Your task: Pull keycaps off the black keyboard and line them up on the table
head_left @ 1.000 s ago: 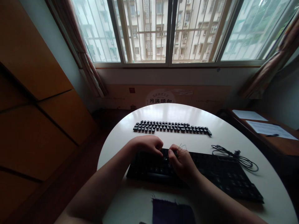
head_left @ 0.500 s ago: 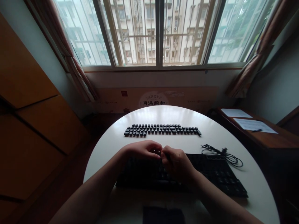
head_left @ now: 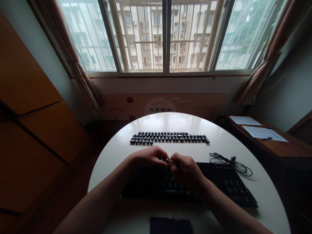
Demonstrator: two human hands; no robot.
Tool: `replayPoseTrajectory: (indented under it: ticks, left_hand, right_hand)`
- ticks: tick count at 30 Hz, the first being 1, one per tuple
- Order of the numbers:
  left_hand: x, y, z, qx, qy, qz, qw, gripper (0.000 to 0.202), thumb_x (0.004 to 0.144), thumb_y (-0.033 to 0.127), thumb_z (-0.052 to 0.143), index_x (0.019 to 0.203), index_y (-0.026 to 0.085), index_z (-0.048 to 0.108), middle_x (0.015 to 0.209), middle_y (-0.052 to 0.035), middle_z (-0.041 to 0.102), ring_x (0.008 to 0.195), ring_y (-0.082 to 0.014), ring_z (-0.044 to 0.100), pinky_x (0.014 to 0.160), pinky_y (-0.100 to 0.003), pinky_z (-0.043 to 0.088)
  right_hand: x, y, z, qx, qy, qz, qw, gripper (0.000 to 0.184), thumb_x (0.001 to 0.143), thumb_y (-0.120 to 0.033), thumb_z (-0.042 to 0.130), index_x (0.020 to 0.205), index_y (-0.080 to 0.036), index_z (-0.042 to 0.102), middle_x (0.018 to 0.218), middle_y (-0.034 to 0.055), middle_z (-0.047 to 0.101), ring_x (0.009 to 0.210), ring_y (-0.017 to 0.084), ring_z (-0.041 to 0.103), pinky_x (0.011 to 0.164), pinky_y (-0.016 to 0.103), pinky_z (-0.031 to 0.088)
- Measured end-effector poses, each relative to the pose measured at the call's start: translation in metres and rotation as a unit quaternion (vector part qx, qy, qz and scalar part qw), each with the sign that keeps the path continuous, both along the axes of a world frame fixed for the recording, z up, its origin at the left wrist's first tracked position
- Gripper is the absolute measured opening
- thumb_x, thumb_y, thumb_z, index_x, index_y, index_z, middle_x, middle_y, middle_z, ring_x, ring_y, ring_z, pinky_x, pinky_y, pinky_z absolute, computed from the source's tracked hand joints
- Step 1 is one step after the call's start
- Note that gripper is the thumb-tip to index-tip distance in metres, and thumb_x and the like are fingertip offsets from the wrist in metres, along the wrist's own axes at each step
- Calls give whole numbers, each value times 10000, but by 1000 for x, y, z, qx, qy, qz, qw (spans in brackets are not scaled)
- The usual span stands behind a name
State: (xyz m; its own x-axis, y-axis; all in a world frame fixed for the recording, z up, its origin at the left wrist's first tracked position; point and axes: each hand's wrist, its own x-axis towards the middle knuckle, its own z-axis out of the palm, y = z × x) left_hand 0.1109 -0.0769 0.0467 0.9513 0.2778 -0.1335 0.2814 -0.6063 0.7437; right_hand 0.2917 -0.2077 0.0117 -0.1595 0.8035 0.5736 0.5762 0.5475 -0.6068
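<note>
A black keyboard [head_left: 226, 185] lies across the near part of the round white table [head_left: 243, 149]. My left hand [head_left: 147, 156] is curled over its upper left part, fingertips pinched on a small dark keycap [head_left: 166, 160]. My right hand [head_left: 186, 172] is closed beside it, fingertips meeting the left hand's, with a thin wire tool [head_left: 186, 169] against it. Several loose black keycaps [head_left: 169, 137] are laid out in rows farther back on the table.
The keyboard's coiled cable [head_left: 229, 161] lies at the right. A dark cloth [head_left: 170, 226] sits at the near table edge. A wooden side desk with papers [head_left: 258, 130] and a pen stands at the right. Wooden cabinets [head_left: 36, 130] are at the left, a window [head_left: 165, 35] behind.
The view shifted so the table sits further left in frame. My two hands moved closer until their fingertips meet over the keyboard; the wire tool stands out less above my right hand.
</note>
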Motion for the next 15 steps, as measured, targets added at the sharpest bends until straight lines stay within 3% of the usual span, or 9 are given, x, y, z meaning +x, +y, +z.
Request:
replayPoseTrajectory:
  ticks: [4,8,11,15]
  left_hand:
    - [-1,1,2,-42,-36,26,998,377,874,483,655,1043,155,733,867,-38,689,780,-158,597,720,-254,459]
    - [-7,11,2,-116,-122,146,975,444,865,522,618,1063,132,691,724,2,570,580,-95,476,506,-204,354]
    - [-15,26,-4,-124,-202,249,939,398,833,513,601,868,120,656,624,27,491,502,-79,391,449,-199,266]
    - [-24,44,-13,-102,-261,341,897,419,830,542,478,627,175,466,519,59,346,439,-68,283,421,-203,212]
  right_hand:
    - [4,0,7,-9,14,-28,999,183,930,-209,456,762,-193,528,590,-23,523,499,103,454,518,217,344]
    - [11,2,10,7,26,-73,997,193,932,-213,445,748,-199,503,581,-30,499,494,104,440,516,219,345]
    - [14,6,7,20,13,-86,996,207,928,-216,449,726,-200,491,570,-32,481,488,105,436,519,223,341]
    - [14,9,1,29,-1,-78,996,191,914,-208,464,733,-194,523,576,-28,507,496,105,461,532,218,353]
